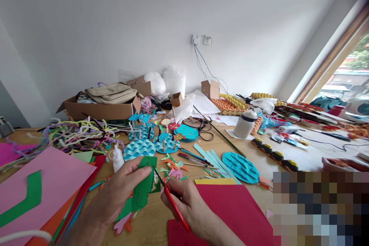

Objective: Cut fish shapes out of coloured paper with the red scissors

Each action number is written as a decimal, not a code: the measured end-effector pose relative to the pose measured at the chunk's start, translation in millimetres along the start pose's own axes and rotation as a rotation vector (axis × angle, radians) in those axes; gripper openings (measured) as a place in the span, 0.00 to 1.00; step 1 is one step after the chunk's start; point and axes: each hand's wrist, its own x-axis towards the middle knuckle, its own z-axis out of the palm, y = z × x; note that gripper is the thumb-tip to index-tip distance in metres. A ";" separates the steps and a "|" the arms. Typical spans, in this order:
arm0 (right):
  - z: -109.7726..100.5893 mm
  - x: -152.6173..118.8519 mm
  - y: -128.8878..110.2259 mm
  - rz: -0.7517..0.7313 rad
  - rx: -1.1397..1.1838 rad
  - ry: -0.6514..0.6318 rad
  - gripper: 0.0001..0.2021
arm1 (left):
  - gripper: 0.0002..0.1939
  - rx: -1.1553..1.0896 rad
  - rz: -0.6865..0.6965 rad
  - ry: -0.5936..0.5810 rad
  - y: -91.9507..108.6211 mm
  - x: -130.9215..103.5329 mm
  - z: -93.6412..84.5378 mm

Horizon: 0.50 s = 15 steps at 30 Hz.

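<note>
Pinched between the thumb and fingers of my left hand (122, 184) is a strip of green paper (141, 194), its right edge cut unevenly. My right hand (184, 196) grips red-handled scissors (176, 206). Their dark blades point up and left, against or just beside the paper's right edge. Below the strip lie green and pink paper scraps (123, 223). Beyond the hands, small colourful paper fish (174, 126) stand on blue wavy paper bases (140, 149). A white glue bottle (118, 159) stands behind my left hand.
Pink paper (57, 177) bearing a bent green piece lies left, red paper (227, 207) right. Pipe cleaners (80, 134) heap up behind. A blue oval (240, 167), pens (196, 157) and a lidded white jar (244, 126) lie farther back. A cardboard box (98, 110) stands by the wall.
</note>
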 end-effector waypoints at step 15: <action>3.4 2.1 1.5 0.022 0.059 0.004 0.16 | 0.08 -0.008 -0.004 -0.014 -4.5 1.5 2.6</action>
